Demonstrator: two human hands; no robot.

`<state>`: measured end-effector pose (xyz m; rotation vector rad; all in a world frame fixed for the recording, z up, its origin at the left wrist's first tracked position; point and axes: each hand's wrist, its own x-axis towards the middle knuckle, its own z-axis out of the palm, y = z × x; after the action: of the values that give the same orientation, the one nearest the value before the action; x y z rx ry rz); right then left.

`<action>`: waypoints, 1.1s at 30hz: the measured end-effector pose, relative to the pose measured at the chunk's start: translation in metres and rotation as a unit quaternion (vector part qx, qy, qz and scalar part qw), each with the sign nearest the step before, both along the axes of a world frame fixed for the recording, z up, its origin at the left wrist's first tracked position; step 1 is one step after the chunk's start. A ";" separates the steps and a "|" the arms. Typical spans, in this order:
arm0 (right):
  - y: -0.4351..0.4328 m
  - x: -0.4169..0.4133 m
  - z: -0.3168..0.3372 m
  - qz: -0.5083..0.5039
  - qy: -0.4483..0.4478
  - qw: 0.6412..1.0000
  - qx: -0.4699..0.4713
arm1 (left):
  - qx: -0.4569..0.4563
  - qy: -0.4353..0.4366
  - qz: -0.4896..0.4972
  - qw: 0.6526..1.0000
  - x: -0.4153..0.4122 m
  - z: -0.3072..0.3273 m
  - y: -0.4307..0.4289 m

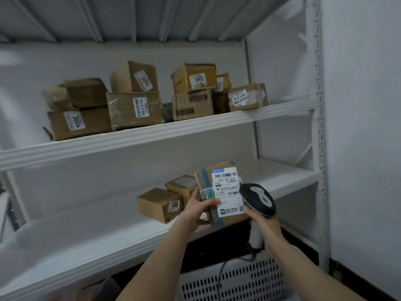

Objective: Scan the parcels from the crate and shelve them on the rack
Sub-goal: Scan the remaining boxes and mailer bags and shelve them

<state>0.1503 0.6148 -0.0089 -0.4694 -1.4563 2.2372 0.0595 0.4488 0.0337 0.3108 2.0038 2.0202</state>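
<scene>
My left hand (198, 210) grips a small cardboard parcel (225, 187) upright in front of the rack's lower shelf (91, 233). The parcel's white shipping label with barcodes faces me. My right hand (263, 222) holds a black and grey barcode scanner (258, 199) by its white handle, its head right beside the label's right edge. A white slotted crate (234, 281) sits below my arms, its contents out of sight.
The upper shelf (152, 135) carries several numbered cardboard boxes, among them 3004 (76, 123) and 3002 (195, 78). Two small boxes (161, 204) sit on the lower shelf behind my left hand. A perforated white upright (321, 148) stands at right. The scanner cable (221, 272) hangs over the crate.
</scene>
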 end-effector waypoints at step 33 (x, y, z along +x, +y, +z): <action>0.008 -0.048 0.302 -0.081 0.283 0.953 -0.069 | -0.016 0.371 0.030 0.928 -0.009 0.323 0.041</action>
<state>0.1025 0.6230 0.2929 0.0251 -0.9349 2.1076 0.0501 0.4899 0.3570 1.1676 2.4644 2.0913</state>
